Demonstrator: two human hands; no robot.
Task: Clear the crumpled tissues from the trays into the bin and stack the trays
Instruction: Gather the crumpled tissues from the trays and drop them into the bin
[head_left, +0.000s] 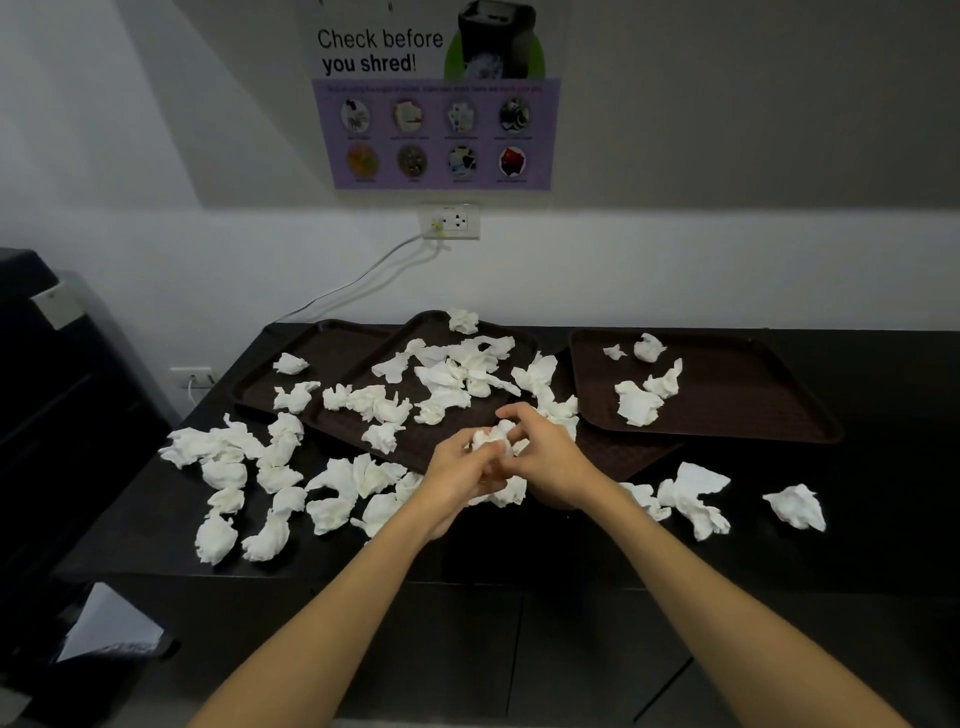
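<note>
Three dark brown trays lie on a black counter: a left tray (332, 343), a tilted middle tray (431, 332) overlapping it, and a right tray (737, 389). Several crumpled white tissues (452, 374) litter the trays, and more tissues (228, 457) lie on the counter. My left hand (457, 478) and my right hand (550, 452) meet at the middle tray's near edge, both curled round one bunch of tissues (496, 439). Further tissues (696, 493) lie to the right of my hands.
A black machine (57, 395) stands at the left of the black counter (883, 519). A bin with a white liner (109, 629) sits low at the left. On the wall are a poster (441, 104) and a socket (451, 222) with a cable.
</note>
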